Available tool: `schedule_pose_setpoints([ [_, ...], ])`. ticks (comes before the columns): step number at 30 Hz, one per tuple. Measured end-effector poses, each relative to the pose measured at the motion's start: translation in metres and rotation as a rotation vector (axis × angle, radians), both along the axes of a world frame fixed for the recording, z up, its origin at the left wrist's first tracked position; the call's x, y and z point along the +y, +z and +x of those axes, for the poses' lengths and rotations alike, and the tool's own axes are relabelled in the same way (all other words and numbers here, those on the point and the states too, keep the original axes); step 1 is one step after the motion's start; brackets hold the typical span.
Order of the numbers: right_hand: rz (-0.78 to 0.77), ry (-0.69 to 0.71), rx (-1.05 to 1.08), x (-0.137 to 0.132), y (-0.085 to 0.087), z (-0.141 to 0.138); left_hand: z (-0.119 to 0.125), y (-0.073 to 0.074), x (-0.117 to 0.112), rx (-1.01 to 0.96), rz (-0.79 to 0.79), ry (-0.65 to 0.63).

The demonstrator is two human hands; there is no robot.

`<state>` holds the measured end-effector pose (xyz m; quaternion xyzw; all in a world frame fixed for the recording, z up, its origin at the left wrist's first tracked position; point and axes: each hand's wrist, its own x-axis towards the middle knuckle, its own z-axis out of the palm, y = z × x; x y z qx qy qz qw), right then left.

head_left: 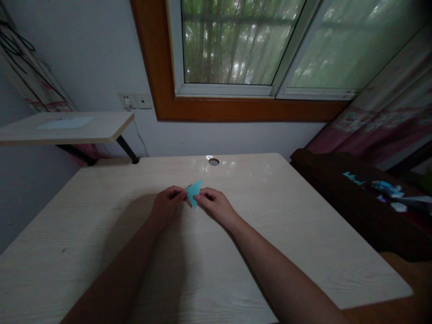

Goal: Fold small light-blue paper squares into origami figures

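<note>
A small piece of light-blue folded paper [193, 191] is held between my two hands, just above the middle of the pale wooden table [216, 252]. It has pointed corners, one aimed up to the right and one downward. My left hand [168, 201] pinches its left corner between thumb and fingers. On the other side, my right hand [216, 204] grips the right edge, the thumb lying on the paper's face. Some fingers of both hands are curled out of sight behind the paper.
A raised shelf [74, 128] on black legs stands at the table's back left, with a pale sheet [65, 123] on it. Near the back edge is a round cable hole [213, 161]. A dark cabinet [337, 193] with small blue items [386, 188] stands beyond the right edge.
</note>
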<state>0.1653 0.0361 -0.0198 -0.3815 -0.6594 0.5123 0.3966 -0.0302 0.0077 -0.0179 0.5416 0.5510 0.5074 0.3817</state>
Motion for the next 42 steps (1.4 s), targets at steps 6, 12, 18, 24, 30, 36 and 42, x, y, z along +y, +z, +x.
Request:
schedule_pose_setpoints([
  [6, 0.033, 0.058, -0.061, -0.0008, 0.0004, -0.0001, 0.001, 0.0, -0.0001, 0.023, 0.011, -0.026],
  [12, -0.019, 0.061, -0.018, -0.0019, 0.0015, -0.0021, -0.0011, 0.0009, -0.0013, 0.028, 0.042, 0.026],
  [18, -0.009, 0.047, -0.037, -0.0027, -0.0007, -0.0029, -0.0037, 0.0065, -0.0022, 0.034, 0.064, 0.139],
  [24, 0.004, -0.004, 0.0, -0.0023, 0.0028, -0.0021, -0.0026, 0.0061, -0.0014, 0.015, 0.053, 0.119],
  [30, 0.067, 0.064, -0.07, -0.003, 0.0027, -0.0022, -0.0008, -0.0014, 0.0002, 0.017, 0.045, 0.024],
  [36, -0.001, 0.083, -0.073, -0.0032, 0.0014, -0.0029, -0.0013, 0.0018, -0.0012, 0.037, 0.062, 0.065],
  [42, 0.018, 0.097, -0.067, -0.0042, 0.0008, -0.003, -0.0045, 0.0063, -0.0015, 0.047, 0.079, 0.205],
])
